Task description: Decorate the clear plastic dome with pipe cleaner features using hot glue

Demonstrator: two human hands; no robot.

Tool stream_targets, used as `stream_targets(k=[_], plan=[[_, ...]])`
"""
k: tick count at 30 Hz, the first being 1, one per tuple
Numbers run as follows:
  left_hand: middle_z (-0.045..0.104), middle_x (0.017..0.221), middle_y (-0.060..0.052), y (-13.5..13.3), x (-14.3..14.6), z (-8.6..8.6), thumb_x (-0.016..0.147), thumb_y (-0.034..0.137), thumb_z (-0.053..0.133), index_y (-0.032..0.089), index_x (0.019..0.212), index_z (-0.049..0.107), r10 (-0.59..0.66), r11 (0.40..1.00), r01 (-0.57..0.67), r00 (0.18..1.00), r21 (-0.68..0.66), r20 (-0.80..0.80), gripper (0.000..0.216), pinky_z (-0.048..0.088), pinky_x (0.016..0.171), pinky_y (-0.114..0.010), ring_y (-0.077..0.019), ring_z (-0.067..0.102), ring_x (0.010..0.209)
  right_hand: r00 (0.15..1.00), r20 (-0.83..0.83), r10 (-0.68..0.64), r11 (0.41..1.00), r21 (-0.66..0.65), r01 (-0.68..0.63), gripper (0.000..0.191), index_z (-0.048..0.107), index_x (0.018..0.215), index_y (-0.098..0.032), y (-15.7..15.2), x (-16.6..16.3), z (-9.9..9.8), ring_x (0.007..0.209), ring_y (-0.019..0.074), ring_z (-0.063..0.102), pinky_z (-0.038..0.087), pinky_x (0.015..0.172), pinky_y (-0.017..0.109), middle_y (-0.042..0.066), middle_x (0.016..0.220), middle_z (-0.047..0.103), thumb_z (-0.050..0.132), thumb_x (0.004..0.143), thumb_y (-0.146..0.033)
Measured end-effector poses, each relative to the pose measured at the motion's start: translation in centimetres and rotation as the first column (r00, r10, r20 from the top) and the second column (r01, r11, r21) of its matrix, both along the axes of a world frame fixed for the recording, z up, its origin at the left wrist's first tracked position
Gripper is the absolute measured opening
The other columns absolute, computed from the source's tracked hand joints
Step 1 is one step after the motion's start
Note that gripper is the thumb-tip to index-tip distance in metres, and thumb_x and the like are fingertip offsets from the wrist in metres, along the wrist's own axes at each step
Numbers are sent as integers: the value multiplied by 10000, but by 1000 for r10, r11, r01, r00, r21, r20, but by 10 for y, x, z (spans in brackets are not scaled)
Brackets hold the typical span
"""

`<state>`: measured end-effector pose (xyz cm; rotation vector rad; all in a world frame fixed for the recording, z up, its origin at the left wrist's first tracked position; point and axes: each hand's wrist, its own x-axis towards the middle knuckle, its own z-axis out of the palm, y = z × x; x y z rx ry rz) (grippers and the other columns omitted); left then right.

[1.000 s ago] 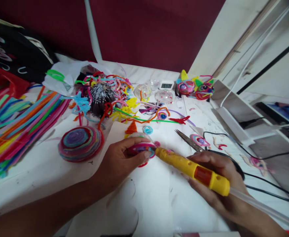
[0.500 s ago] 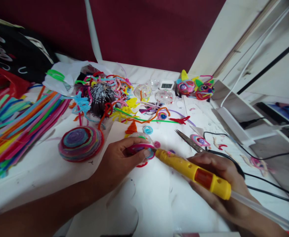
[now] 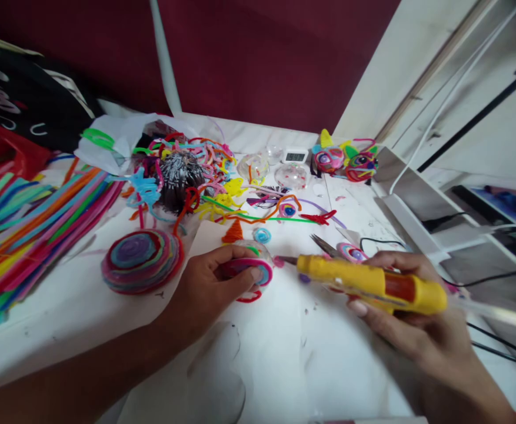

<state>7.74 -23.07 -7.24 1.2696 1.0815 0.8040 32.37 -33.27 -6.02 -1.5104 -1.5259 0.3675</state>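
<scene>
My left hand [image 3: 211, 282] is closed around a small clear ball wrapped in coiled pink, blue and red pipe cleaner [image 3: 252, 271], pressing it to the white paper. My right hand [image 3: 410, 306] grips a yellow glue gun [image 3: 363, 284] with an orange window; its metal tip points left and sits a short way right of the ball, apart from it. A clear glue stick [image 3: 496, 312] juts from the gun's back end.
A large coiled multicolour disc [image 3: 140, 259] lies left of my left hand. Bundles of straight pipe cleaners [image 3: 32, 229] cover the far left. Scissors [image 3: 326, 244], small coils, clear domes, a digital clock [image 3: 295, 155], two pipe-cleaner figures [image 3: 346, 160] and black cables [image 3: 487, 341] lie beyond.
The glue gun's tip has pulled away to the right from the wrapped ball and levelled out. My right hand lifted and shifted right. My left hand stayed on the ball.
</scene>
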Motion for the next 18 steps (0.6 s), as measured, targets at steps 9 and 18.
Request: stream_targets(k=[9, 18], plan=[[748, 786, 36, 2, -3, -2, 706, 244, 750, 210, 874, 734, 10, 998, -8, 1000, 60, -27, 172, 536, 612, -120, -109, 687, 719, 849, -507, -149, 928, -369, -58, 314, 581, 800, -214, 34, 23, 2, 449, 104, 474, 366, 394, 224, -27, 586, 568, 820, 672, -375], [742, 786, -1, 1, -4, 3, 689, 284, 749, 178, 857, 727, 7, 997, -3, 998, 76, -56, 200, 557, 625, -187, -158, 692, 720, 845, -505, -175, 879, -466, -96, 487, 569, 953, -187, 45, 35, -2, 636, 166, 610, 436, 502, 249, 34, 789, 669, 843, 624, -418]])
